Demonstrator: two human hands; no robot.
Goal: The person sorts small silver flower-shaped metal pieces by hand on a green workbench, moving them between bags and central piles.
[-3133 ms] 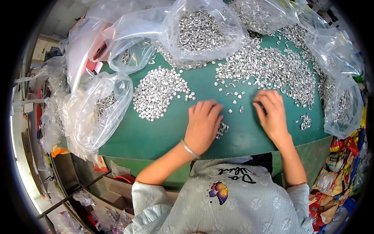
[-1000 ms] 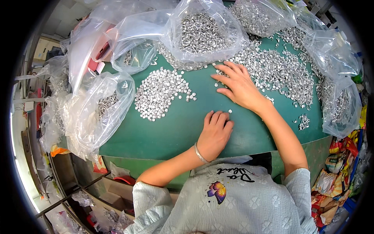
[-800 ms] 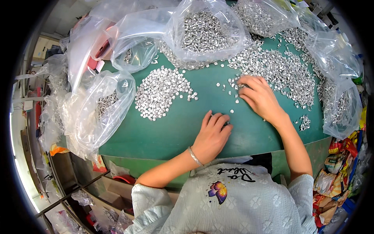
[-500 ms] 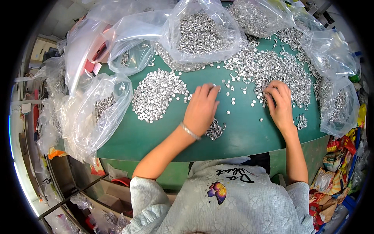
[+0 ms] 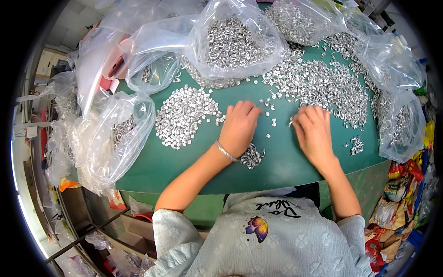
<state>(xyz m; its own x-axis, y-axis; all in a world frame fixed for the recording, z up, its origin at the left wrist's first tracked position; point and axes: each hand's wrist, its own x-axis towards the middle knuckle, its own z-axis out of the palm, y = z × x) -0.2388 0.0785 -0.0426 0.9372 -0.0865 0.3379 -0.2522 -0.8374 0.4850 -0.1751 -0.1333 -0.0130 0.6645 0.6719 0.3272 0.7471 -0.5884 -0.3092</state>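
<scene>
My left hand (image 5: 239, 129), with a silver bracelet on its wrist, is over the middle of the green table, palm down. Its bent fingertips are blurred; what they hold, if anything, is hidden. Left of it lies a flattish heap of small silver flower-shaped metal pieces (image 5: 177, 122). By its wrist sits a small pile of curved silver metal pieces (image 5: 252, 157). My right hand (image 5: 314, 136) has its fingers bent and drawn together, with a small silver metal piece (image 5: 290, 122) at the tips. Beyond it spreads a large heap of loose metal pieces (image 5: 323, 83).
An open clear plastic bag (image 5: 235, 44) full of silver pieces stands at the back. More clear bags (image 5: 117, 138) line the left, and another bag (image 5: 399, 115) stands at the right edge. A little pile of pieces (image 5: 356, 145) lies at the right on the green table (image 5: 286, 168).
My right hand has moved left, away from the large heap, and a few loose pieces near it no longer show. My left hand stays in nearly the same place.
</scene>
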